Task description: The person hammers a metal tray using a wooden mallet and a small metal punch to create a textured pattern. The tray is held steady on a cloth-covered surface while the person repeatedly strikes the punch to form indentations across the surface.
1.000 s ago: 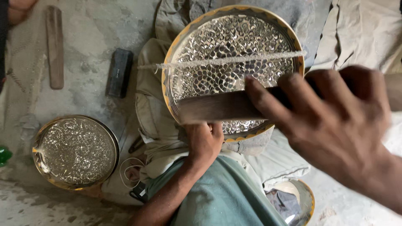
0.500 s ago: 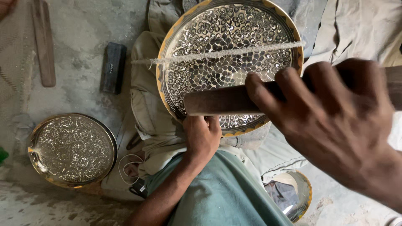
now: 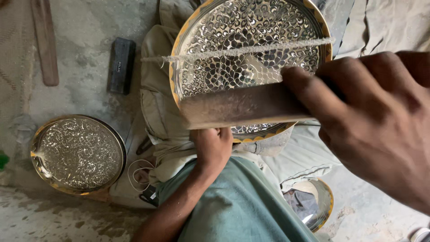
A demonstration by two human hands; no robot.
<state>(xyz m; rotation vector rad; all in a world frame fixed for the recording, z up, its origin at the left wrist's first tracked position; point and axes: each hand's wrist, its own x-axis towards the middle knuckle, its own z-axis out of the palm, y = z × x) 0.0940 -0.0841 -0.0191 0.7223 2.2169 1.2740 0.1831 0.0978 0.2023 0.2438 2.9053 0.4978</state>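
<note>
Gripping a flat wooden bar in our right hand, fingers wrapped tight, we steady the engraved brass tray at upper centre with our left hand. Striking seems underway; careful aim comes next.

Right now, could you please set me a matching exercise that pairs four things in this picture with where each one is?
Things:
1. large plate
2. small plate
3. black block
4. wooden bar

Places:
A. gripped in the right hand
B. flat on the floor at lower left
C. propped on the lap, left hand at its lower edge
D. on the floor beside the knee

Pairs: 1-C, 2-B, 3-D, 4-A
</note>
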